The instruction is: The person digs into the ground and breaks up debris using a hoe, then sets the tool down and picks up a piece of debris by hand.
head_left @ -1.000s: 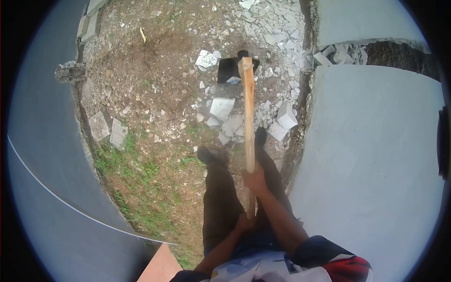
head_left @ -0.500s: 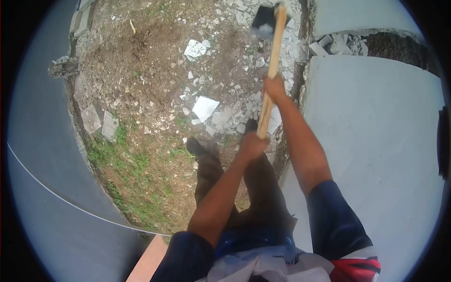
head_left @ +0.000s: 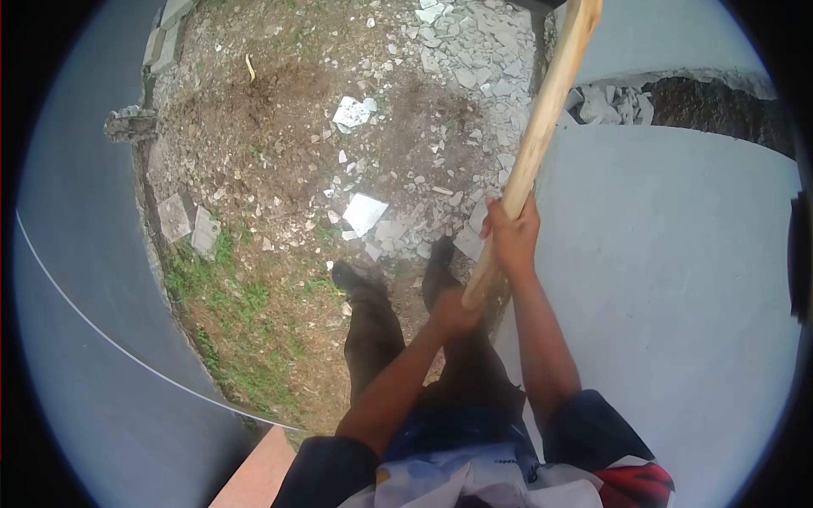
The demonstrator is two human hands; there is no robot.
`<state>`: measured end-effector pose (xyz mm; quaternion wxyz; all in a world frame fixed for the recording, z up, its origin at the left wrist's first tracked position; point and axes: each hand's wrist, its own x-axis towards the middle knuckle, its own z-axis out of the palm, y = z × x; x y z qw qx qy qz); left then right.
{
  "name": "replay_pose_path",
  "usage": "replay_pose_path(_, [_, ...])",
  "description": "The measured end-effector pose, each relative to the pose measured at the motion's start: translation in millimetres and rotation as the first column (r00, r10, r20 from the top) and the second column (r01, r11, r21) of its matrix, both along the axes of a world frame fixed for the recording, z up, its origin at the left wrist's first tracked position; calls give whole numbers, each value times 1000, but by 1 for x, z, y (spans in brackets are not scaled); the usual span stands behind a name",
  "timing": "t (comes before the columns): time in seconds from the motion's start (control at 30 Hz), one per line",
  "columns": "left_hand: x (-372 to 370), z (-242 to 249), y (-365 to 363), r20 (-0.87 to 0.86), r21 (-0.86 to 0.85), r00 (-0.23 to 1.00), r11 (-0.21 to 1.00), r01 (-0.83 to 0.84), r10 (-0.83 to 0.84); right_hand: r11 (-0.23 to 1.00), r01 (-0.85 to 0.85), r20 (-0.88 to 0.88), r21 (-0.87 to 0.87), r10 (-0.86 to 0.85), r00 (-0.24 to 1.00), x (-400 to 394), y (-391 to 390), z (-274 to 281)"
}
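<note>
Both fists grip the pale wooden handle of a hoe (head_left: 549, 110). My left hand (head_left: 456, 315) is closed round the butt end, low and close to my thighs. Higher up the shaft, my right hand (head_left: 514, 233) wraps the wood with its fingers. The handle slants up and to the right, past the edge of the grey wall. At the top border only a sliver of the dark blade shows; the rest is out of frame. Grey rubble (head_left: 487, 51) lies along the foot of that wall, left of the shaft.
A broken wall gap (head_left: 614, 103) holds loose chunks on the right. White slabs (head_left: 366, 213) and stones lie on the soil before my feet. Grey blocks (head_left: 176, 216) rest by the left wall (head_left: 76, 229). Grass (head_left: 246, 313) grows at lower left.
The hoe has risen toward me, its blade going from above the rubble to the top border. My right hand has slid or moved lower, nearer my left, which has also dropped slightly.
</note>
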<state>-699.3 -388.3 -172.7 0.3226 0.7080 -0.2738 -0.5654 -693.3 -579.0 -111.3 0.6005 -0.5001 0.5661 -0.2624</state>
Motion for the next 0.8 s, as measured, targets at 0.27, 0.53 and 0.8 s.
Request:
replay_pose_path(0.27, [73,-51,-98,89,157,994,986,53,-67,1000,6,-209,-10,-8,978,56,-107,-105])
replay_pose_path(0.53, [-82,70,190,-143,412,989,907,90,-34,803,93,-193,589,28,981,-80,157,-30])
replay_pose_path(0.8, [-18,7,4,29,-11,999,999,-39,40,1000,-12,-14,16,13,1000,-13,4,-7])
